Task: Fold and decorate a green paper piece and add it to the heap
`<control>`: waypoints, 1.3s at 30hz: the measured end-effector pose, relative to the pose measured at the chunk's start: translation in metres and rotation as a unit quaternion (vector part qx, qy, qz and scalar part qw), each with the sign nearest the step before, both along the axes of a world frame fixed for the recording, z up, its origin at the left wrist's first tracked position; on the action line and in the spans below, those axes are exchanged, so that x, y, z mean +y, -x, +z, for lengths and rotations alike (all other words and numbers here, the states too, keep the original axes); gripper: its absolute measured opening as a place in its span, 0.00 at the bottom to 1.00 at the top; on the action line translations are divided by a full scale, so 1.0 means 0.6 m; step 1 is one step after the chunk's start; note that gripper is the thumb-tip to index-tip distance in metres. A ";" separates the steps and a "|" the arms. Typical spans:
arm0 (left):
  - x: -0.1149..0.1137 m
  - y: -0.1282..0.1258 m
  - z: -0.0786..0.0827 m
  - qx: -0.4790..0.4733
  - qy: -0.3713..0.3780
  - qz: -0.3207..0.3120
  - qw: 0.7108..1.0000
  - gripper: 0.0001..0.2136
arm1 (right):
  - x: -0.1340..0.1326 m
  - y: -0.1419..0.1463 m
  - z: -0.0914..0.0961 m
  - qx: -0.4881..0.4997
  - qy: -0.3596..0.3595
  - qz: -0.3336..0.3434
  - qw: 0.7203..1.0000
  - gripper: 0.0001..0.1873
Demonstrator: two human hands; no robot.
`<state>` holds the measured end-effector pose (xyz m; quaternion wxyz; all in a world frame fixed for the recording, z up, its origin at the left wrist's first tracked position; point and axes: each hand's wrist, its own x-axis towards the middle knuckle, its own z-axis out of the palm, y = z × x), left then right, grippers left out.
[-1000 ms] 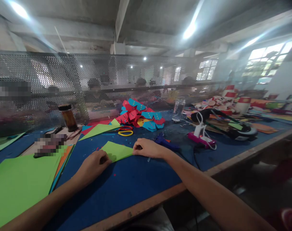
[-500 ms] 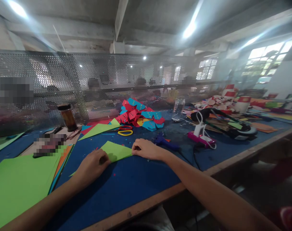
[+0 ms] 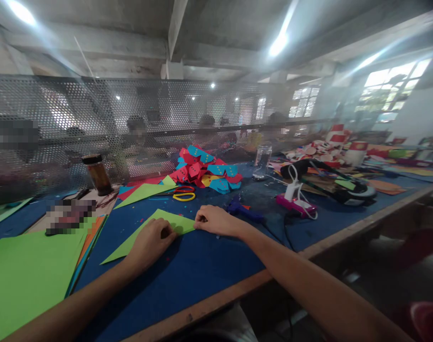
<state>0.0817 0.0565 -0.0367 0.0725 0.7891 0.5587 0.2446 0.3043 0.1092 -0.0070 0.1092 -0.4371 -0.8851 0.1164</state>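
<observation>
A green paper triangle (image 3: 141,232) lies flat on the blue table (image 3: 202,266) in front of me. My left hand (image 3: 150,242) rests on its near edge, fingers curled and pressing the paper down. My right hand (image 3: 216,221) pinches the triangle's right corner with closed fingers. Both forearms reach in from the lower edge of the view.
A stack of green and orange sheets (image 3: 27,270) lies at the left. Yellow-handled scissors (image 3: 183,194), a pile of red and blue folded pieces (image 3: 205,171), a dark jar (image 3: 97,175), a blue glue gun (image 3: 243,209) and a pink device (image 3: 296,202) lie behind. A perforated metal screen (image 3: 130,118) backs the table.
The green paper has spread out leftward into a long triangle. My left hand has slid right along its near edge. My right hand has stayed at the right corner.
</observation>
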 end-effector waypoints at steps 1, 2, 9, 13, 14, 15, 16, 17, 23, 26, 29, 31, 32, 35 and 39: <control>0.000 0.000 -0.001 0.001 -0.001 0.001 1.000 0.11 | 0.001 -0.001 0.000 -0.001 0.000 -0.002 1.000 0.12; 0.000 0.000 -0.001 0.001 -0.001 0.000 1.000 0.11 | 0.001 -0.002 0.000 -0.002 0.000 -0.002 1.000 0.12; 0.004 0.001 -0.005 -0.007 0.005 0.007 1.000 0.11 | 0.004 -0.007 0.001 -0.005 -0.002 0.006 1.000 0.11; 0.004 0.001 -0.005 -0.004 -0.002 0.005 1.000 0.11 | 0.005 -0.006 -0.002 -0.005 -0.010 0.004 1.000 0.11; 0.003 0.001 -0.004 -0.002 -0.005 0.005 1.000 0.10 | 0.006 -0.005 -0.003 -0.006 -0.012 0.003 1.000 0.11; 0.003 0.001 -0.004 0.001 -0.006 0.005 1.000 0.10 | 0.006 -0.005 -0.004 -0.006 -0.014 0.002 1.000 0.11; 0.003 0.001 -0.003 0.001 -0.005 0.004 1.000 0.10 | 0.006 -0.005 -0.005 -0.007 -0.016 0.001 1.000 0.11; 0.003 0.001 -0.003 0.001 -0.002 0.004 1.000 0.11 | 0.007 -0.004 -0.005 -0.007 -0.017 -0.001 1.000 0.11; 0.007 0.003 -0.007 0.004 0.004 0.006 1.000 0.11 | 0.006 -0.004 -0.005 -0.007 -0.021 -0.007 1.000 0.10; 0.007 0.003 -0.007 0.002 0.000 0.006 1.000 0.11 | 0.005 -0.005 -0.003 -0.008 -0.021 -0.008 1.000 0.10; 0.006 0.003 -0.006 -0.002 0.001 0.003 1.000 0.10 | 0.006 -0.006 -0.002 -0.010 -0.019 -0.010 1.000 0.11; 0.006 0.003 -0.006 -0.005 0.001 0.003 1.000 0.10 | 0.007 -0.007 -0.002 -0.011 -0.017 -0.010 1.000 0.11; 0.006 0.003 -0.006 -0.007 0.001 0.002 1.000 0.10 | 0.007 -0.007 -0.002 -0.011 -0.015 -0.010 1.000 0.11; 0.006 0.003 -0.007 -0.010 -0.001 0.000 1.000 0.10 | 0.009 -0.008 -0.002 -0.012 -0.012 -0.008 1.000 0.11; 0.005 0.002 -0.006 -0.008 -0.003 0.001 1.000 0.10 | 0.012 -0.009 -0.004 -0.011 -0.005 -0.009 1.000 0.10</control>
